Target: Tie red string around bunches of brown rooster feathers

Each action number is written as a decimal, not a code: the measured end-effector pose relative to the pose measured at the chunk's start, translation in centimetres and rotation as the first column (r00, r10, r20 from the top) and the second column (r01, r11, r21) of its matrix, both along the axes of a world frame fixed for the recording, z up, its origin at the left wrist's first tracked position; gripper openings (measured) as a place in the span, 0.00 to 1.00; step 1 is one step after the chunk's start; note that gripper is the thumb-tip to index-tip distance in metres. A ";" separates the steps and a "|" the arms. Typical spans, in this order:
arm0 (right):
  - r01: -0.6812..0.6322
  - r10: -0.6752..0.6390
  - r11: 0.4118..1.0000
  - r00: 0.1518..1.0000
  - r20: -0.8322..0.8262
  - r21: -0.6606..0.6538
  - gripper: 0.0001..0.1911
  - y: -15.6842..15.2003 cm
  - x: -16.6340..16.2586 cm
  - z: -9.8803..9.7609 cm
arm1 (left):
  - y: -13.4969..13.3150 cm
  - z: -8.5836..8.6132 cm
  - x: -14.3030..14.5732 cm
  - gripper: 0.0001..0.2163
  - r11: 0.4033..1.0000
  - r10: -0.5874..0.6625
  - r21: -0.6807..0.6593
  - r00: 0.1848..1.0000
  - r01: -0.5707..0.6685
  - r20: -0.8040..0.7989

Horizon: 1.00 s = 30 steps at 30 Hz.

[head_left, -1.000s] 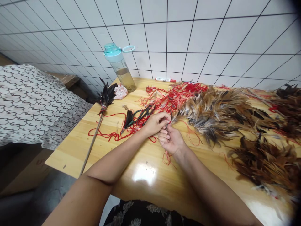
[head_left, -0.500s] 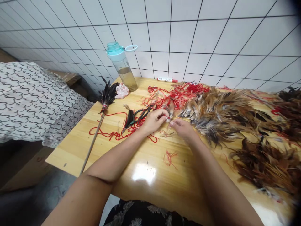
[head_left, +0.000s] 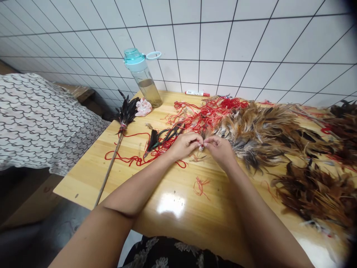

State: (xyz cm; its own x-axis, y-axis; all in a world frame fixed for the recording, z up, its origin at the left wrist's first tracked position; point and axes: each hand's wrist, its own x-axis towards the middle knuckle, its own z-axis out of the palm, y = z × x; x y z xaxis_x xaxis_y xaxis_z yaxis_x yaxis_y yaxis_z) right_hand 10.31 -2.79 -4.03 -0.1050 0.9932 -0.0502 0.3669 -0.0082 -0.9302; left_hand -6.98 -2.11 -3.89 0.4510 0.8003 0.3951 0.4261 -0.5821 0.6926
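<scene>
At the middle of the table my left hand (head_left: 186,145) and my right hand (head_left: 221,149) meet, fingertips close together. A small bunch of feathers (head_left: 201,148) is pinched in my left fingers, its pale quill ends showing below them. My right thumb and forefinger are pressed together against the same spot; whether they grip the bunch or a thin thread on it I cannot make out. Beside my left hand lie dark-handled scissors (head_left: 164,136) on tangled red yarn (head_left: 134,160). A large heap of brown feathers (head_left: 267,130) spreads to the right of my right hand.
A feather duster (head_left: 110,168) with black feathers lies along the table's left side. Behind it stand a pink scrunchie (head_left: 144,107) and a water bottle (head_left: 147,83). A red marker (head_left: 197,93) lies by the tiled wall. More brown feathers (head_left: 315,190) cover the right front.
My right hand has risen slightly and its fingertips have come up against my left fingers at the bunch. My left hand has shifted a little to the right.
</scene>
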 end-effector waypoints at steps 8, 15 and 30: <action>-0.068 0.038 0.985 0.981 -0.190 -0.156 0.09 0.3 0.3 -0.2 | 0.1 -0.4 -0.1 0.06 0.998 -0.022 0.066 1.000 0.022 0.011; -0.086 0.044 0.973 0.980 -0.195 -0.213 0.09 0.5 0.6 -0.6 | 0.0 -0.5 0.1 0.06 0.995 -0.049 0.088 0.999 0.049 0.005; -0.177 0.146 0.974 0.969 -0.200 -0.145 0.05 0.6 0.7 -0.6 | -0.5 -0.3 0.5 0.04 0.998 0.025 -0.052 1.000 -0.024 0.006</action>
State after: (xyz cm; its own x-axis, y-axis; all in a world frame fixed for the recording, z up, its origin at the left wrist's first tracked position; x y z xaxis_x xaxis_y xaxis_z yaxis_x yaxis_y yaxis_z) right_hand 11.03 -2.23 -4.63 -0.2859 0.9428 -0.1714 0.1953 -0.1177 -0.9736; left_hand -6.44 -2.61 -4.16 0.4282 0.8307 0.3557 0.4349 -0.5345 0.7247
